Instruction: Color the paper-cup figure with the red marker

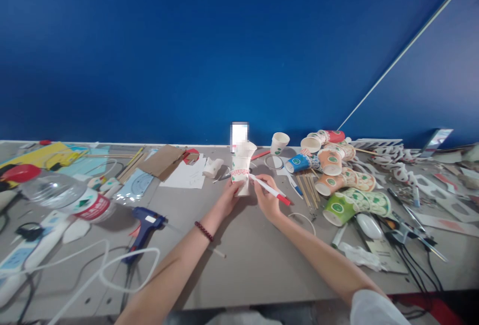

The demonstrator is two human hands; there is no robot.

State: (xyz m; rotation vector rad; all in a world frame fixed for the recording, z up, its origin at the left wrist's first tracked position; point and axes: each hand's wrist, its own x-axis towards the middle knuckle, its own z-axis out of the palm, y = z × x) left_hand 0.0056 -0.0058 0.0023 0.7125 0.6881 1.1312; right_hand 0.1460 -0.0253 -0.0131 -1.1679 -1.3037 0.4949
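My left hand (229, 196) is closed round the lower left side of a stack of white paper cups (243, 170), joined into one piece with a red pattern drawn round its middle. Between the fingers of my right hand (266, 197) is a white marker pen (271, 188) with a red end. The pen's tip meets or nearly meets the cups' right side; I cannot tell which. Behind the cups stands a screen (239, 133), blurred out. One white paper cup (280, 143) is upright just to the right, and a small white cup piece (212, 167) lies to the left.
Several coloured paper cups (339, 210) are heaped at right, near wooden sticks (309, 190). At left lie a blue glue gun (145, 230), a large plastic bottle (71, 197), a power strip (33, 250) and a looping white cable (127, 290). A blue wall (239, 55) rises behind the table.
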